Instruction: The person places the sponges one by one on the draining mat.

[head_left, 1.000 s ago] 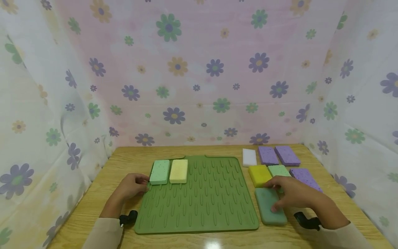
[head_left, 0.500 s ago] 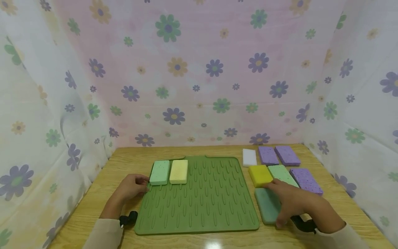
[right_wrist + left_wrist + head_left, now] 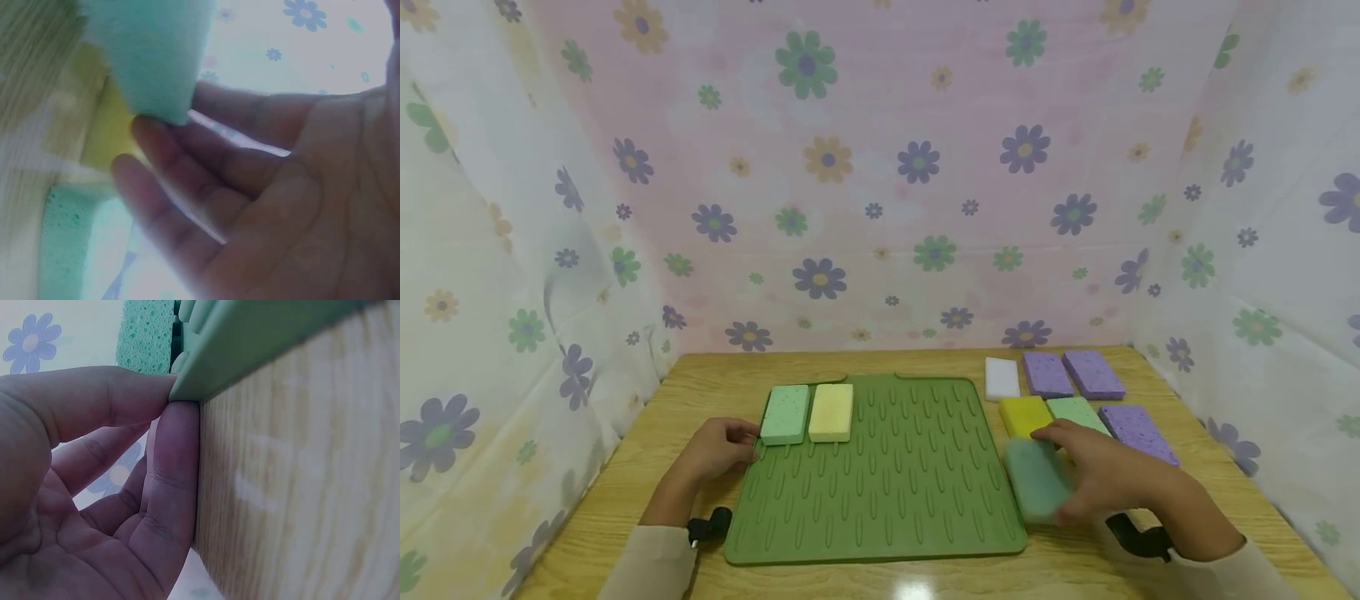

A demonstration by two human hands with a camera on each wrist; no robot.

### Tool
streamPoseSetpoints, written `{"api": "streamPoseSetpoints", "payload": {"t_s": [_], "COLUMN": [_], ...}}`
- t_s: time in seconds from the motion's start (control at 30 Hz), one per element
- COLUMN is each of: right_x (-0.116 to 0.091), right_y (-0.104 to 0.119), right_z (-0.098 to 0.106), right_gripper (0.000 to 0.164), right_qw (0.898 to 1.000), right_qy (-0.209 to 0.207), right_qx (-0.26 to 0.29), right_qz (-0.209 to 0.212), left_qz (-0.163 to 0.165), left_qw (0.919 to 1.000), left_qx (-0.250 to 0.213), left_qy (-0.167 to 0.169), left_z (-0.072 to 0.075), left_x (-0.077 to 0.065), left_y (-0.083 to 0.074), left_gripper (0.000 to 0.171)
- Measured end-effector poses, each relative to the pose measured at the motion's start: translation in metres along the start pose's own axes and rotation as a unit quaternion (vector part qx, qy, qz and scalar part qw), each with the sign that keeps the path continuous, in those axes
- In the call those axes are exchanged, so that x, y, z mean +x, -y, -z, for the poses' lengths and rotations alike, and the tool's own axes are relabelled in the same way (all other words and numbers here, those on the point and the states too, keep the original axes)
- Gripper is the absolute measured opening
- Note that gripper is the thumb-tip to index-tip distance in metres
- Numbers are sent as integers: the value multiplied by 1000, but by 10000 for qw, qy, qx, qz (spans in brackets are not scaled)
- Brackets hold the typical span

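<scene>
A blue-green sponge (image 3: 1037,483) is gripped between the thumb and fingers of my right hand (image 3: 1112,471), raised at the mat's right edge. In the right wrist view, the fingertips meet one end of this sponge (image 3: 156,56). My left hand (image 3: 722,448) pinches the left edge of the ribbed green mat (image 3: 887,492); the left wrist view has its thumb (image 3: 112,397) at the mat's rim (image 3: 250,347). On the mat's far left corner lie a mint-green sponge (image 3: 786,414) and a pale yellow sponge (image 3: 831,412), side by side.
Right of the mat lie a bright yellow sponge (image 3: 1024,417), a light green sponge (image 3: 1077,412) partly behind my hand, and a white pad (image 3: 1002,379). Purple sponges (image 3: 1093,375) (image 3: 1047,375) (image 3: 1138,433) lie farther right. Flowered cloth (image 3: 880,183) surrounds the wooden table (image 3: 925,579).
My right hand has closed on the blue-green sponge and lifted it, shifting it slightly left and away from me. My left hand stays at the mat's edge.
</scene>
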State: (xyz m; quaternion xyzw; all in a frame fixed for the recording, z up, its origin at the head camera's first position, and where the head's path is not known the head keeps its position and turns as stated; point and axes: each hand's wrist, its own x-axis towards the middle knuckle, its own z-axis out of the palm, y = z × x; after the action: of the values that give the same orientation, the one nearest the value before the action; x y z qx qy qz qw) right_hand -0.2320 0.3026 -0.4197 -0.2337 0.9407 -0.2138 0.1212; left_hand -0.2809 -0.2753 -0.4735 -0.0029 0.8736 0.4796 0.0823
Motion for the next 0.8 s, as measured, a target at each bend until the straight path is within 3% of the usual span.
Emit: {"api": "streamPoseSetpoints", "payload": {"t_s": [0.33, 0.8], "right_x": [9, 33], "right_y": [4, 13], "right_z": [0, -6], "right_gripper": [106, 97], "right_qw": [9985, 9928], "right_qy": [-356, -847], "right_qx": [72, -411], "right_qz": [400, 739], "left_qz": [0, 70], "left_qw": [10000, 10000], "left_qx": [58, 44], "left_qy": [-52, -53], "left_z": [-2, -1], "left_x": [2, 1], "left_y": [2, 0], "left_gripper": [40, 40]}}
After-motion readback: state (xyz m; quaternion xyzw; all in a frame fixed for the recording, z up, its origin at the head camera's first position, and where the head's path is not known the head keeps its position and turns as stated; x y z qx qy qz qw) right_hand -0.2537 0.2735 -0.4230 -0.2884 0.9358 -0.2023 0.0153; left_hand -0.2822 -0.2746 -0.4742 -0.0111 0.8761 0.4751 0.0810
